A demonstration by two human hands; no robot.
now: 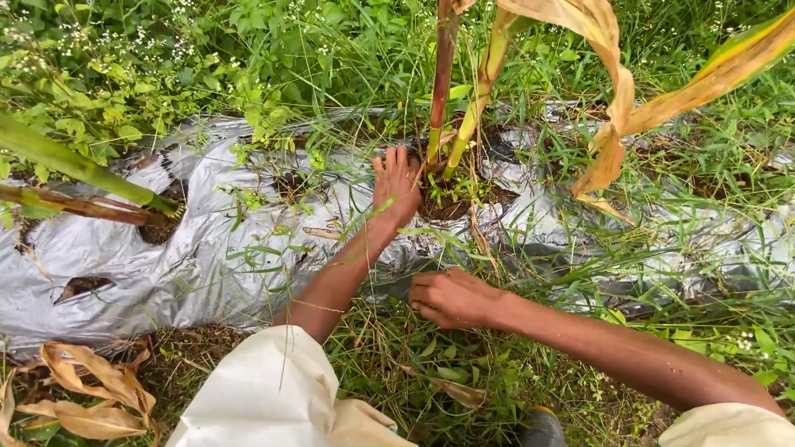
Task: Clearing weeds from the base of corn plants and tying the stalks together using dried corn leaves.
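A long silver plastic sheet (pixel 190 257) is spread over the ground. Two plant stalks (pixel 451 99) are rooted in a hole in it. The left hand (pixel 396 186) is laid open and flat beside the stalks. The right hand (pixel 451 298) is curled shut on grass (pixel 389 331) by the sheet's edge.

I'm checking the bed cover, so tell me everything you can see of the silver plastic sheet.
The silver plastic sheet is a shiny, crinkled film lying across the ground. It has torn planting holes showing dark soil; stalks rise from one. Grass and weeds grow over it. The left hand rests at that hole's edge; the right hand is at its near edge.
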